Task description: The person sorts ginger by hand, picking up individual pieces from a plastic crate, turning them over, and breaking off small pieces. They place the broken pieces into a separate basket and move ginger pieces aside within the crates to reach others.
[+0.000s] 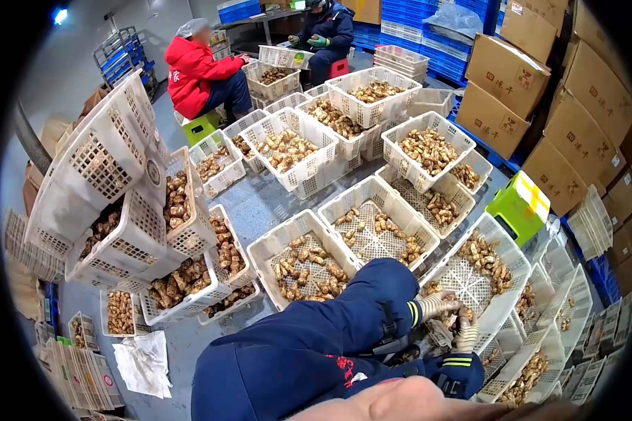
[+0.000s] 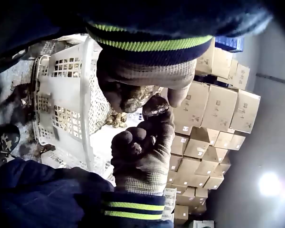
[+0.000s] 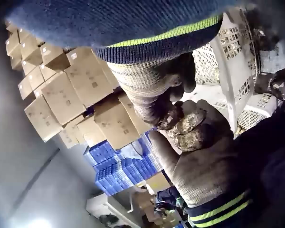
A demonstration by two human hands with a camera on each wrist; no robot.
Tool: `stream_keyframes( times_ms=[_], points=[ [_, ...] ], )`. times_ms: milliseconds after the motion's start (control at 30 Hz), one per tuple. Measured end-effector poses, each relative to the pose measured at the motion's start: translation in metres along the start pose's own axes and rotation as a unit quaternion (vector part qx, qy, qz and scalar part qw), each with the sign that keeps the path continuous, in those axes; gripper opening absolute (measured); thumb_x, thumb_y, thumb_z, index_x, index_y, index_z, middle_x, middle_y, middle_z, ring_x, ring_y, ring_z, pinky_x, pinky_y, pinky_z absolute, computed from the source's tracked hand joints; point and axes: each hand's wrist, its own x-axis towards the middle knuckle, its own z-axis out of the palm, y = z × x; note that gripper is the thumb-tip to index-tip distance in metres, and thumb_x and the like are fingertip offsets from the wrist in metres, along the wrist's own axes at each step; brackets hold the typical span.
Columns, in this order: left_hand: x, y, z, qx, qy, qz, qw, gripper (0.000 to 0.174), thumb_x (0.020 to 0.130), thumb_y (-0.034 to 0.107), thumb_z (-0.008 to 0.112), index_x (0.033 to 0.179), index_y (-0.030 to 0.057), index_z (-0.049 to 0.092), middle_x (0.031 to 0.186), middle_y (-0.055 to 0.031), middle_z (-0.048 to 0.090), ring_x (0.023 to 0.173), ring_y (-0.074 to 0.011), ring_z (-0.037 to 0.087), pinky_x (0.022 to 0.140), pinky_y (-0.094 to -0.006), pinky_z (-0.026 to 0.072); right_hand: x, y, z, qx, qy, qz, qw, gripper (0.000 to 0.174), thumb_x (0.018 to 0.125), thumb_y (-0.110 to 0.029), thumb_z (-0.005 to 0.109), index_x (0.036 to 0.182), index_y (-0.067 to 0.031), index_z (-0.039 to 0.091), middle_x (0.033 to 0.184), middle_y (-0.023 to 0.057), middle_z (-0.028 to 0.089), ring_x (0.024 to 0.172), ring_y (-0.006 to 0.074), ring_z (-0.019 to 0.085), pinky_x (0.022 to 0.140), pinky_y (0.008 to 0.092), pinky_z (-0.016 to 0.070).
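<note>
Both gloved hands meet over the near edge of a white plastic crate at the right. My left hand holds lumpy brown-and-cream pieces, like mushrooms or tubers, cupped in its palm with the thumb at their side in the right wrist view. My right hand grips a darker, soil-coated lump in its curled fingers, right against the left hand's pieces. Soil darkens the gloves' fingers and palms. More such pieces lie along the far side of the crate.
Two crates with scattered pieces stand ahead. Stacked full crates rise at the left. A green stool and cardboard boxes stand at the right. A person in red and another in dark clothing sit at the back.
</note>
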Motion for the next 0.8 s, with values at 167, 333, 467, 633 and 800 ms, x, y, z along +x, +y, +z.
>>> stream_keyframes(
  times_ms=[167,333,467,633,800],
  points=[
    [0.022,-0.025,-0.013,0.029,-0.017,-0.001,0.999,0.107,0.074,0.068,0.068,0.147,0.0011,0.028,0.147,-0.0228,0.037,0.136,-0.0328,0.035,0.111,-0.0432,0.0291,0.011,0.024,-0.018,-0.031,-0.091,-0.109,0.989,0.047,0.084,-0.034,0.073,0.115,-0.0038,0.054,0.074,-0.0026,0.053,0.059,0.005,0.046,0.051,0.0208,0.039],
    [0.031,-0.038,-0.018,0.032,0.007,-0.031,0.999,0.114,0.071,0.074,0.065,0.148,-0.0014,0.025,0.15,-0.0244,0.031,0.14,-0.0334,0.029,0.115,-0.0427,0.0214,0.029,0.052,-0.036,0.005,-0.159,-0.123,0.98,0.059,0.082,-0.027,0.074,0.127,-0.0036,0.045,0.08,-0.0033,0.052,0.064,0.0044,0.048,0.055,0.0183,0.0394],
    [0.021,-0.024,-0.015,0.037,0.014,-0.044,0.998,0.111,0.073,0.071,0.067,0.147,-0.0011,0.027,0.148,-0.025,0.035,0.139,-0.0332,0.031,0.115,-0.0419,0.0231,0.021,0.036,-0.028,0.01,-0.157,-0.094,0.983,0.054,0.082,-0.025,0.074,0.125,-0.0039,0.048,0.08,-0.0028,0.053,0.059,0.0045,0.045,0.052,0.0187,0.0383],
    [0.004,-0.006,-0.005,-0.052,0.036,-0.001,0.998,0.106,0.074,0.053,0.078,0.147,-0.0041,0.025,0.143,-0.0268,0.04,0.134,-0.0333,0.04,0.111,-0.0425,0.031,0.006,0.007,-0.002,-0.01,-0.1,-0.042,0.994,0.048,0.088,-0.028,0.068,0.125,-0.004,0.049,0.079,-0.0007,0.058,0.058,0.0057,0.047,0.05,0.0198,0.0394],
    [0.016,-0.018,-0.013,0.001,0.027,0.013,1.0,0.102,0.076,0.045,0.079,0.147,-0.003,0.024,0.143,-0.0258,0.041,0.127,-0.0303,0.047,0.106,-0.0396,0.0381,0.006,0.004,0.001,0.013,-0.112,-0.004,0.994,0.041,0.089,-0.035,0.066,0.115,-0.0057,0.055,0.081,0.0006,0.061,0.059,0.0085,0.051,0.05,0.0221,0.0432]
  ],
)
